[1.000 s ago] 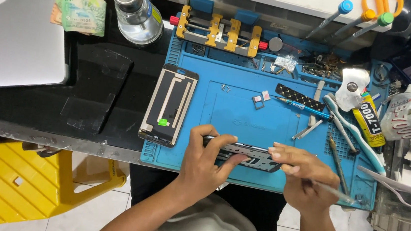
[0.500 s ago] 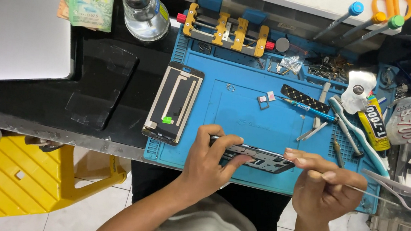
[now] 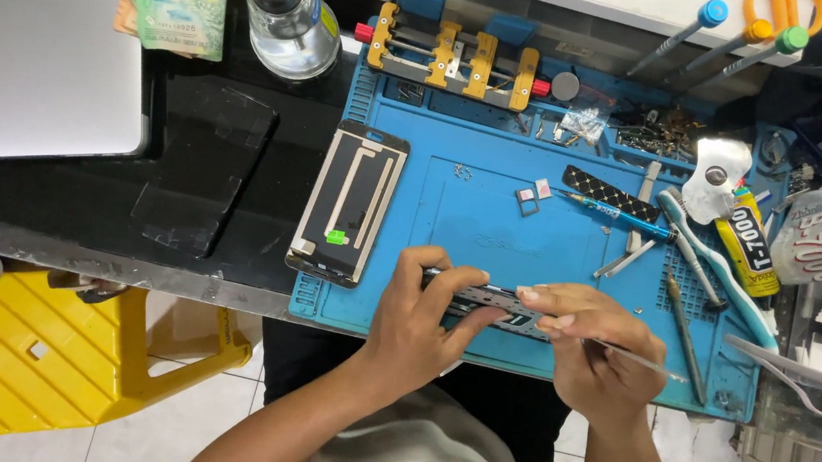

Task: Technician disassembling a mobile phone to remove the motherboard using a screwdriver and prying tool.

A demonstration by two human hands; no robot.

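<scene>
currently the left hand (image 3: 412,327) grips the opened phone body (image 3: 485,301) on the blue mat (image 3: 473,217), the right hand (image 3: 590,354) pinches a thin tool (image 3: 640,360) against it, the detached screen frame (image 3: 348,202) lies apart, so reassembly appears outstanding

A work mat (image 3: 492,219) lies on the tabletop (image 3: 50,226), and at its near edge the left hand (image 3: 417,327) and right hand (image 3: 590,354) meet over a phone frame (image 3: 485,300), the left hand's fingers (image 3: 456,286) wrapped on its left part and a thin tool (image 3: 645,361) running rightward from the right hand. A phone back panel (image 3: 348,203) lies on the mat's left edge, a clamp jig (image 3: 453,59) along its far edge, and tweezers and a glue tube (image 3: 746,243) at its right. Left of the mat sit a laptop (image 3: 38,34), folded banknotes (image 3: 172,2) and a bottle (image 3: 286,13) at the far side, while a stool (image 3: 47,357) stands on the floor below the tabletop's near left edge.
</scene>
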